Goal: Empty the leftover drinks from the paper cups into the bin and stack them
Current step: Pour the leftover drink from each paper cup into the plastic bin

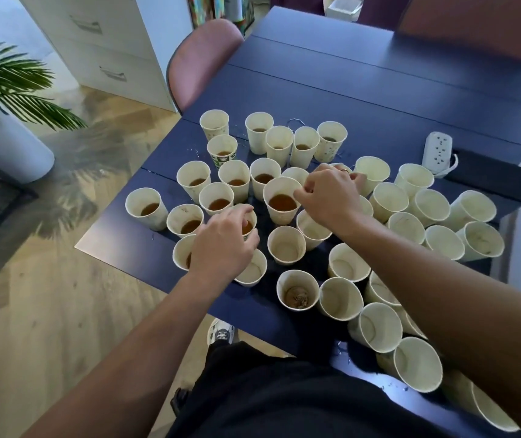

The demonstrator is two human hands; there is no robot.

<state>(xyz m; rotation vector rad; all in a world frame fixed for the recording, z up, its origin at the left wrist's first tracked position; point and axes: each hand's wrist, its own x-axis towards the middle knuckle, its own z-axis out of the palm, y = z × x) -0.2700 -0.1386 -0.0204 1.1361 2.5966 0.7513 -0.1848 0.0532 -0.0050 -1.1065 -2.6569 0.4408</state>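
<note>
Left hand (224, 241) grips half-hidden cup (248, 227); right hand (328, 197) pinches tea cup (282, 200) rim

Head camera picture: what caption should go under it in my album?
Two hands, left and right, each grip a paper cup among many on a blue table.

Cream paper cups (287, 245) standing upright, crowded on the dark blue counter (363, 90).

Those on the left hold brown drink, like the tall cup (282, 200); those on the right look empty and stained. One near cup (298, 294) holds brown dregs.
</note>
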